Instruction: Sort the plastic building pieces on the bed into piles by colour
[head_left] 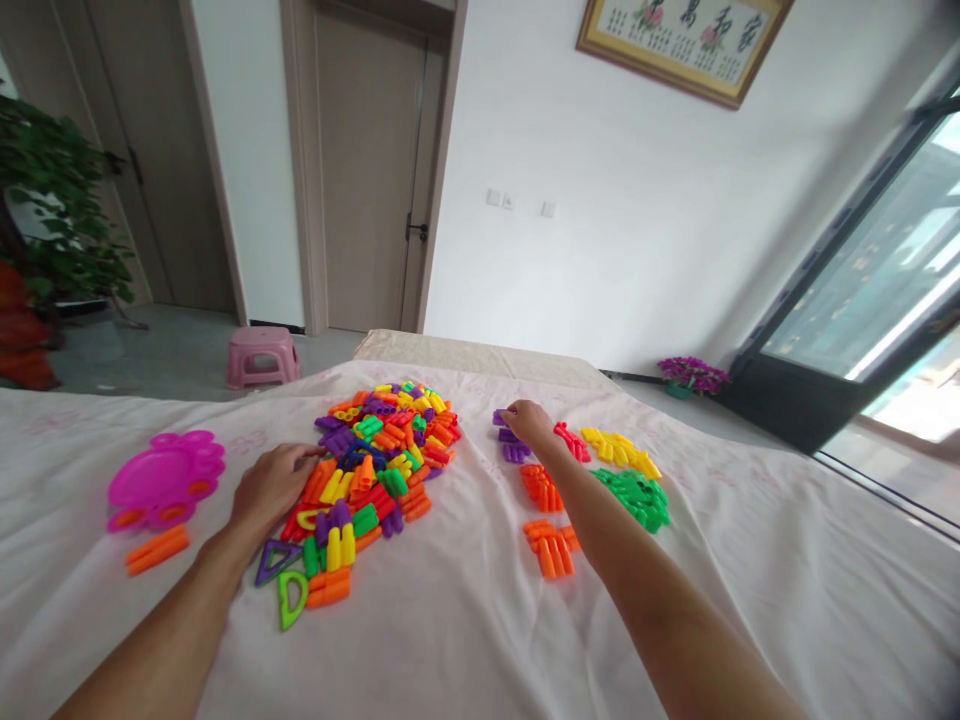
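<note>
Beside purple tubular plastic blocks (515,450), right hand (528,421) pinches another purple block (497,417), end leftward, long axis partly hidden; left hand (276,484) meets multicoloured plastic-block heap (379,465), grip unclear.

Mixed pile of toy building pieces (386,437), plastic, short tube-like shapes: orange, yellow, green, purple, red. Heaped loosely, all angles, left of centre. Left hand (276,485) at pile's left edge; exact contact unclear. Purple triangle frame (262,565) and lime D-shaped piece (284,602) lie flat at pile's near end, side by side.

Right side, sorted by color, small groups: purple pieces (514,449) just below right hand (526,420), another purple piece (498,416) at its fingertips, grip unclear. Red pieces (574,442) beside the wrist, yellow pieces (621,452) further right, green pieces (636,500) heaped below yellow. Two orange clusters (553,552), one nearer than the other.
</note>
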